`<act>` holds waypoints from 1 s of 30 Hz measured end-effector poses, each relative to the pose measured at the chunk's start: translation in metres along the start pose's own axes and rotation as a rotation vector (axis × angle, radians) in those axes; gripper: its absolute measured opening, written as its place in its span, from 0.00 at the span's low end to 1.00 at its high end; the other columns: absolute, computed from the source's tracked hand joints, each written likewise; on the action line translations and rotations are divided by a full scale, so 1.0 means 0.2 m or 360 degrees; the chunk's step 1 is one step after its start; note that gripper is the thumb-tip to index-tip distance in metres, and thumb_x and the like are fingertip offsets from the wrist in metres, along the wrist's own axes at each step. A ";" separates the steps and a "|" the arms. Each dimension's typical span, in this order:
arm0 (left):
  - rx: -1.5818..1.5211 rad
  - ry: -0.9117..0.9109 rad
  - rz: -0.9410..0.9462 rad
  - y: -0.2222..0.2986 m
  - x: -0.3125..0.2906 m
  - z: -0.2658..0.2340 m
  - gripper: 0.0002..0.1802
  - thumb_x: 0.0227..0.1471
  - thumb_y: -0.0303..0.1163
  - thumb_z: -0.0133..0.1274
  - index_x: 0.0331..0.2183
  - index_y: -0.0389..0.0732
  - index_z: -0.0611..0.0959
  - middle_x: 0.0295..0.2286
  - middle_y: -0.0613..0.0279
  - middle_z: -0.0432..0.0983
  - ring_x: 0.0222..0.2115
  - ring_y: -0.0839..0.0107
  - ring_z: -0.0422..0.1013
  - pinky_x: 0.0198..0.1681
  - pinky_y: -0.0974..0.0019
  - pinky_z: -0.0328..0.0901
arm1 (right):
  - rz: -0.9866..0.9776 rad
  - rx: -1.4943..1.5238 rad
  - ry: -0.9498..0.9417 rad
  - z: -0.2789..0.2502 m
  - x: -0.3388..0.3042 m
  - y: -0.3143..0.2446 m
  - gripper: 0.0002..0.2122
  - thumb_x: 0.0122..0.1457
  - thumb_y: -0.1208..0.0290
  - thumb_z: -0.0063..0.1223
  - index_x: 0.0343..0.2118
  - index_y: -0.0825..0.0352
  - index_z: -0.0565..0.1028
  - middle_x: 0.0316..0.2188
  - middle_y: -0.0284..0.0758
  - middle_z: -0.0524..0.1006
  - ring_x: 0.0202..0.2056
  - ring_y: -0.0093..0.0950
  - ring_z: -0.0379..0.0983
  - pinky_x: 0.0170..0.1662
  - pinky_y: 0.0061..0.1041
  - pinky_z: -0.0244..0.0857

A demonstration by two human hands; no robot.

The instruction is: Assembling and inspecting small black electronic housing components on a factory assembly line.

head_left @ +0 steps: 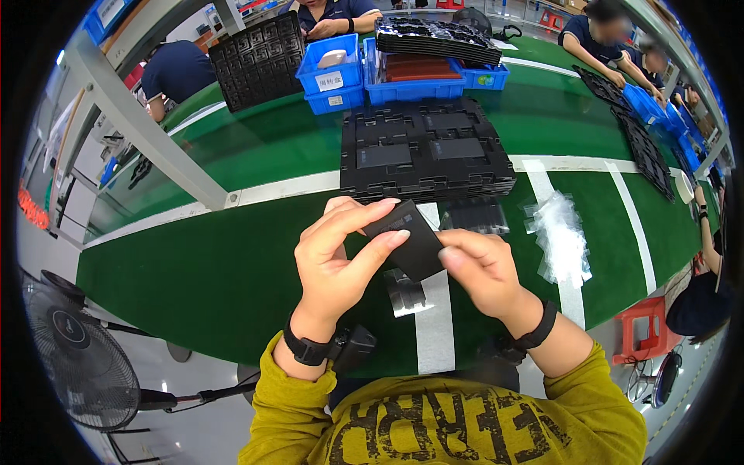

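Above the green bench I hold a thin, flat black rectangular piece [409, 242] that looks like a phone battery, with small faint print on its face. My left hand [337, 252] grips its left side, thumb on the face and fingers at the upper edge. The thumb and fingertips of my right hand [484, 271] pinch at its right edge; whether they also hold a thin film there I cannot tell. Below the piece, a clear plastic film with a dark patch [406, 294] lies on the bench. Just beyond my right hand lie glossy dark film sheets [474, 217].
Stacked black trays [426, 147] with similar flat pieces stand ahead. Behind them are blue bins [331, 70], and more black trays [438, 40]. A pile of clear films [563, 239] lies to the right. A fan [81, 349] stands lower left; co-workers sit across and at right.
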State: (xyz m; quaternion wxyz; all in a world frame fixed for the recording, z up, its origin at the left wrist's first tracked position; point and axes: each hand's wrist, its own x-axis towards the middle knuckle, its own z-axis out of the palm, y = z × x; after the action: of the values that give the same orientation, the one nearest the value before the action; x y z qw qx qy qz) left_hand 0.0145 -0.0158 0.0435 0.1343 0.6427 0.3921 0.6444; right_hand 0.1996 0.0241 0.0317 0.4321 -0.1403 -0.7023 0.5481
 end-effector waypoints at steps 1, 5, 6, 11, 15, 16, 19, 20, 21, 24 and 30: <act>0.0034 -0.0047 -0.0044 0.00 0.00 -0.01 0.20 0.34 0.21 0.60 0.36 0.36 0.80 0.24 0.62 0.74 0.24 0.73 0.65 0.32 0.72 0.59 | 0.0013 -0.0164 0.0011 0.02 0.00 0.01 0.09 0.56 0.73 0.46 0.35 0.74 0.73 0.26 0.38 0.77 0.28 0.21 0.74 0.32 0.19 0.66; 0.0280 -0.0267 -0.0027 0.04 0.03 -0.03 0.19 0.38 0.24 0.58 0.38 0.37 0.79 0.25 0.62 0.74 0.24 0.72 0.64 0.37 0.71 0.55 | -0.0102 -0.0353 0.0103 0.03 0.00 0.04 0.06 0.49 0.78 0.55 0.31 0.72 0.75 0.20 0.36 0.77 0.20 0.17 0.72 0.24 0.17 0.63; 0.0290 -0.0338 -0.0018 0.05 0.04 -0.03 0.19 0.38 0.25 0.57 0.38 0.38 0.79 0.26 0.62 0.74 0.25 0.71 0.64 0.38 0.70 0.54 | -0.0099 -0.0353 0.0099 0.03 0.00 0.04 0.06 0.49 0.78 0.55 0.31 0.72 0.75 0.20 0.36 0.77 0.20 0.17 0.72 0.24 0.17 0.63; 0.0444 -0.0503 -0.0011 0.07 0.07 -0.07 0.22 0.36 0.29 0.59 0.39 0.40 0.79 0.33 0.63 0.73 0.34 0.68 0.65 0.42 0.67 0.52 | 0.0031 -0.0265 0.0099 0.04 -0.01 0.03 0.05 0.51 0.77 0.53 0.31 0.72 0.74 0.21 0.35 0.77 0.21 0.15 0.71 0.24 0.15 0.63; 0.0828 -0.0273 0.0408 0.06 0.07 -0.06 0.22 0.30 0.36 0.64 0.33 0.41 0.80 0.38 0.63 0.70 0.43 0.61 0.63 0.46 0.63 0.51 | 0.0234 0.0047 0.0175 0.07 -0.04 0.04 0.06 0.54 0.76 0.51 0.32 0.73 0.73 0.23 0.35 0.77 0.23 0.15 0.71 0.26 0.15 0.64; 0.0879 -0.0155 0.0445 0.06 0.06 -0.06 0.20 0.28 0.38 0.65 0.29 0.42 0.80 0.38 0.62 0.70 0.43 0.60 0.63 0.46 0.62 0.50 | 0.0266 0.0176 0.0198 0.08 -0.04 0.03 0.06 0.54 0.77 0.50 0.32 0.73 0.73 0.24 0.35 0.77 0.24 0.15 0.71 0.27 0.15 0.65; 0.1000 0.0015 0.0528 0.03 0.04 -0.07 0.22 0.23 0.43 0.68 0.19 0.43 0.75 0.39 0.60 0.69 0.44 0.58 0.63 0.47 0.60 0.50 | 0.0290 0.0303 0.0218 0.09 -0.04 0.03 0.06 0.55 0.77 0.49 0.34 0.74 0.72 0.26 0.35 0.77 0.26 0.15 0.71 0.29 0.14 0.65; 0.1074 0.0060 0.0562 0.03 0.03 -0.08 0.23 0.23 0.42 0.68 0.20 0.41 0.74 0.41 0.56 0.68 0.45 0.56 0.62 0.47 0.58 0.53 | 0.0281 0.0300 0.0219 0.09 -0.03 0.03 0.06 0.56 0.78 0.48 0.34 0.74 0.72 0.26 0.35 0.77 0.27 0.16 0.72 0.30 0.14 0.65; 0.1149 0.0106 0.0594 0.03 0.03 -0.10 0.24 0.22 0.41 0.69 0.21 0.40 0.74 0.42 0.53 0.67 0.46 0.54 0.61 0.48 0.55 0.55 | 0.0280 0.0300 0.0208 0.10 -0.03 0.02 0.06 0.56 0.78 0.48 0.34 0.74 0.72 0.26 0.35 0.77 0.27 0.16 0.72 0.30 0.14 0.65; 0.0399 -0.0021 0.0195 0.02 0.04 -0.03 0.25 0.30 0.38 0.66 0.32 0.37 0.75 0.45 0.54 0.65 0.49 0.59 0.59 0.52 0.60 0.50 | 0.0292 0.0358 0.0295 0.08 -0.04 0.03 0.06 0.55 0.78 0.49 0.34 0.74 0.71 0.25 0.34 0.77 0.26 0.15 0.71 0.29 0.14 0.65; -0.1013 -0.0478 -0.0663 0.01 0.01 0.03 0.22 0.49 0.21 0.47 0.49 0.34 0.69 0.51 0.54 0.62 0.51 0.68 0.59 0.53 0.67 0.55 | 0.0281 0.0232 0.0281 0.10 -0.04 0.08 0.04 0.54 0.77 0.51 0.31 0.72 0.72 0.23 0.31 0.76 0.25 0.13 0.69 0.28 0.13 0.63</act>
State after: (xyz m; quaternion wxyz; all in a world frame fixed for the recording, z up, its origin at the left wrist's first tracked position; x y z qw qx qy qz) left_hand 0.0195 -0.0135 0.0459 0.5098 0.5628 0.2709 0.5916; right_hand 0.1854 0.0113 0.0139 0.4514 -0.2174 -0.6049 0.6189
